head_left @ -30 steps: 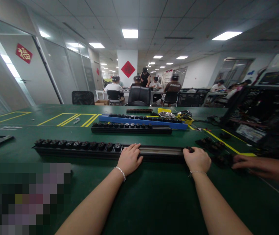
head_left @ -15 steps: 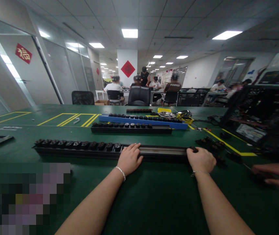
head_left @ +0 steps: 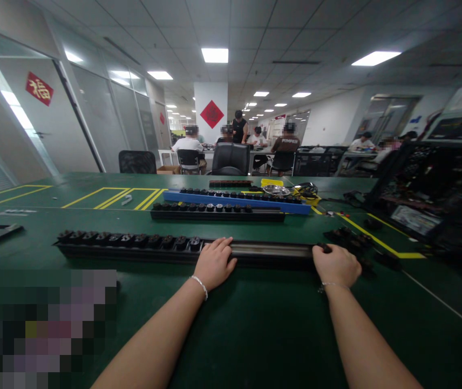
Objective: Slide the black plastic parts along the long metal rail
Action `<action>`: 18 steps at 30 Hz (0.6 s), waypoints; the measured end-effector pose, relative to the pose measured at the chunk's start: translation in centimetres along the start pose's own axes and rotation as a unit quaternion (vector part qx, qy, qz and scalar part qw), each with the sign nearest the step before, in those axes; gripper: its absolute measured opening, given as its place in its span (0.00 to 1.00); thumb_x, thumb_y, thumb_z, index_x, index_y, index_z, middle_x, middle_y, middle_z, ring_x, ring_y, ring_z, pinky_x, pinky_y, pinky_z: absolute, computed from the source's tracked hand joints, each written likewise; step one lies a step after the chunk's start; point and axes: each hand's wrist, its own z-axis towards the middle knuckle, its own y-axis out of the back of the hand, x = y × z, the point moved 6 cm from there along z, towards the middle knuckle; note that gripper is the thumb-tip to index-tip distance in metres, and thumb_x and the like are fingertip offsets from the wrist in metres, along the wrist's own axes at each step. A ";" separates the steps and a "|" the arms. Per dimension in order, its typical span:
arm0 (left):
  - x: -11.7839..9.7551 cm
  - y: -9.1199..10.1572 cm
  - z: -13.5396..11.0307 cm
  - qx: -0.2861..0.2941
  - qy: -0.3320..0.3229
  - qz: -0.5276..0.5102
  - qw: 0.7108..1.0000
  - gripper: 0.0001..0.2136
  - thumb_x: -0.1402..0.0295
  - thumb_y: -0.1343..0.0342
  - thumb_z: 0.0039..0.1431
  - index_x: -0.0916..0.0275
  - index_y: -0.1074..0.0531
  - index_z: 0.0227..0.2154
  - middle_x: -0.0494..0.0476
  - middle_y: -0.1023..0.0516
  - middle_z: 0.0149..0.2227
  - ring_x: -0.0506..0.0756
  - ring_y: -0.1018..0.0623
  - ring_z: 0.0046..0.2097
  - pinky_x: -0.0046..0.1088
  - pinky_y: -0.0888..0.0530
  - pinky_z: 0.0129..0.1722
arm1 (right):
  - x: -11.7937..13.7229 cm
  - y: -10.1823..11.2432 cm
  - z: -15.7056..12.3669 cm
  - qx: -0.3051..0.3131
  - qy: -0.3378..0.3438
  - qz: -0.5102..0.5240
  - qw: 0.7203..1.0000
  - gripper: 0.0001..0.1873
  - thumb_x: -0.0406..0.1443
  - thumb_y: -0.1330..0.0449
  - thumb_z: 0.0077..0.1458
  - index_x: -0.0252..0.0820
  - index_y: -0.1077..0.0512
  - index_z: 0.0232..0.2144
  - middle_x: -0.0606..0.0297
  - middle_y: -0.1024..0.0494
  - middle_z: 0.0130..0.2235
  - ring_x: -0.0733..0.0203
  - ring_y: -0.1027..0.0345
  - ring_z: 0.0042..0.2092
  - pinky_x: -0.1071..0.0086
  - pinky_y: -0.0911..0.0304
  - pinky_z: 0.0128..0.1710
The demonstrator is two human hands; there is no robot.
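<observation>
A long black rail [head_left: 134, 254] lies across the green table, with a row of small black round-topped modules [head_left: 128, 239] filling its left part. To the right of the row, the rail's open channel [head_left: 271, 249] shows a pale metal strip. My left hand [head_left: 215, 265] grips the rail by the last module, fingers draped over the top and thumb on the near side. At the rail's right end, my right hand [head_left: 338, 266] is closed around a small black part [head_left: 325, 248], mostly hidden by the fingers.
Behind lie another black rail [head_left: 218, 215] and a blue rail [head_left: 296, 206], both carrying modules. Loose black parts [head_left: 348, 237] are heaped beyond my right hand. An opened dark equipment case [head_left: 421, 200] stands at right. Several people sit at tables farther back.
My right hand has shifted slightly right with the black part. Another person's hand at the right has withdrawn almost out of view. My left hand and the rail have stayed put.
</observation>
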 end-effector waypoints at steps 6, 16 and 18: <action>-0.1 0.1 0.0 -0.002 -0.002 -0.002 1.000 0.08 0.63 0.49 0.58 0.59 0.28 0.36 0.57 0.31 0.57 0.60 0.32 0.57 0.43 0.32 0.51 | -0.4 -0.1 0.2 0.008 -0.009 0.002 1.000 0.23 0.42 0.50 0.49 0.35 0.24 0.39 0.52 0.24 0.37 0.49 0.35 0.42 0.59 0.44 0.42; 0.0 0.1 0.0 -0.002 0.000 -0.003 1.000 0.08 0.63 0.49 0.58 0.59 0.28 0.35 0.57 0.31 0.57 0.60 0.33 0.57 0.42 0.32 0.51 | -1.0 0.1 0.5 0.017 -0.029 0.002 0.999 0.23 0.43 0.50 0.49 0.35 0.24 0.39 0.51 0.24 0.40 0.47 0.35 0.44 0.59 0.42 0.41; 0.0 0.0 0.0 0.000 -0.001 0.000 1.000 0.08 0.63 0.49 0.58 0.59 0.28 0.35 0.57 0.31 0.57 0.59 0.33 0.57 0.42 0.32 0.51 | -1.1 0.1 0.5 0.020 -0.035 0.002 0.999 0.24 0.43 0.50 0.49 0.34 0.24 0.40 0.51 0.24 0.40 0.47 0.35 0.44 0.60 0.42 0.41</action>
